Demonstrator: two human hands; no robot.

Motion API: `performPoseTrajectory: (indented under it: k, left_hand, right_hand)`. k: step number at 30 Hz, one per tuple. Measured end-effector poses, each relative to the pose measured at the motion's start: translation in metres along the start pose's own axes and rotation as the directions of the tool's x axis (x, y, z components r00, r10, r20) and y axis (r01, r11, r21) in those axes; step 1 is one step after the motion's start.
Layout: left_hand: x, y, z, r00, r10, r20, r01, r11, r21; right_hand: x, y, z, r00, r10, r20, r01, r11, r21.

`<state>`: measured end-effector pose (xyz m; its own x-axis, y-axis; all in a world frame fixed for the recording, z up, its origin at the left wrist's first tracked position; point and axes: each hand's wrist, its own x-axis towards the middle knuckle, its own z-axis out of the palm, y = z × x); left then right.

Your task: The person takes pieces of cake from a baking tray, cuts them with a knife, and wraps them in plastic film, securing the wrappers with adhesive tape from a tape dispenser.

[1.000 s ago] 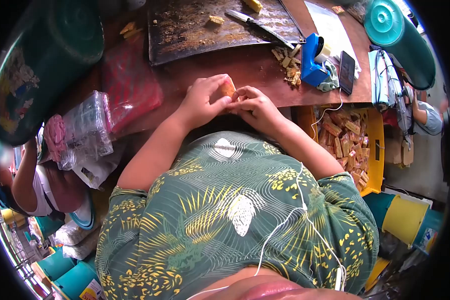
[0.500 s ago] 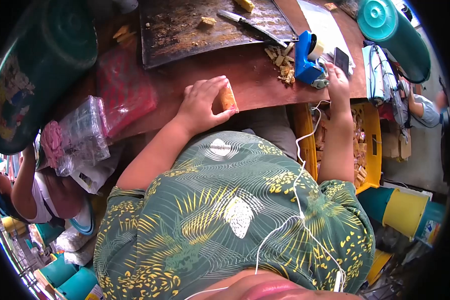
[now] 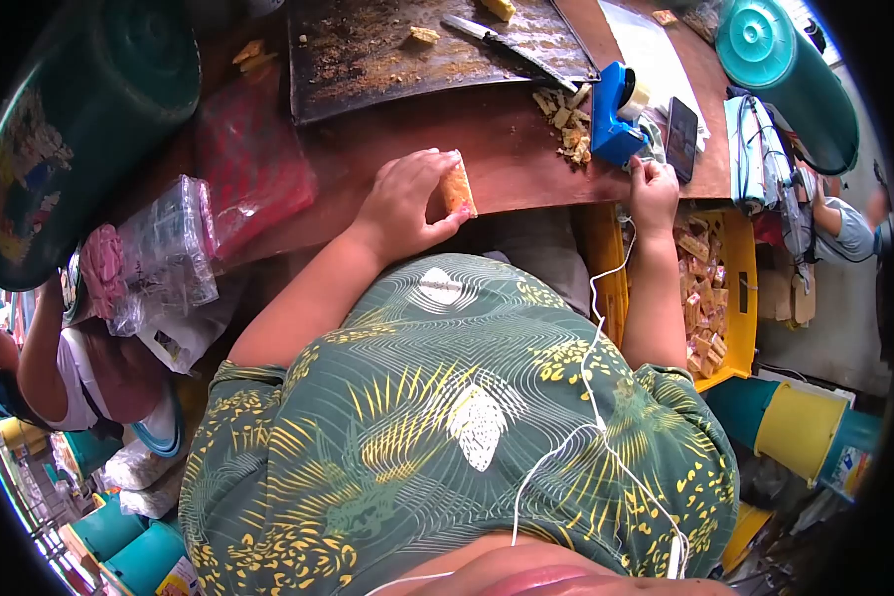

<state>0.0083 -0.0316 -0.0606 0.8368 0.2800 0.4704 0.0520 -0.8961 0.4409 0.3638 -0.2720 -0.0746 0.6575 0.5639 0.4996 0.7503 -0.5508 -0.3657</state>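
Observation:
My left hand [image 3: 399, 206] is closed round the edge of an orange-yellow snack bar [image 3: 455, 189], held upright at the table's front edge between thumb and fingertips. My right hand [image 3: 655, 201] has its fingers pinched together just in front of a blue tape dispenser [image 3: 612, 124]; whatever is in the pinch is too small to make out. A black phone [image 3: 681, 139] lies right beside that hand. Left of the dispenser is a heap of broken snack pieces [image 3: 568, 121].
A dark baking tray [image 3: 368, 65] with a knife [image 3: 512, 50] covers the table's back. Plastic bags [image 3: 169, 253] lie at the left beside a large green container [image 3: 79, 129]. Under my right arm stands a yellow crate [image 3: 740, 318] of wrapped pieces. Other people are at both sides.
My right hand has drawn back towards me and slightly left, away from the phone, its fingers now pinched. My left hand keeps the snack bar in nearly the same place.

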Motion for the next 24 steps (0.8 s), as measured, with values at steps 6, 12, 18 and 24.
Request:
performPoseTrajectory:
  k: [6,12,18,24]
  left_hand:
    - [0.0,-0.002,0.002,1.0,-0.003,-0.016,0.003,0.999,-0.032]
    - [0.002,-0.004,-0.001,0.999,-0.034,-0.007,0.033,0.995,-0.09]
    - [0.017,-0.003,-0.004,0.989,-0.145,0.028,0.148,0.964,-0.223]
    - [0.043,-0.012,0.013,0.945,-0.327,-0.014,0.306,0.897,-0.32]
  right_hand:
    - [0.003,-0.131,-0.025,0.882,-0.209,0.423,0.016,0.909,0.417]
    - [-0.024,-0.196,0.026,0.687,-0.535,0.492,-0.014,0.667,0.745]
    - [-0.018,-0.198,0.049,0.759,-0.437,0.483,-0.039,0.71,0.703]
    - [-0.013,-0.194,0.05,0.733,-0.472,0.489,0.028,0.74,0.672]
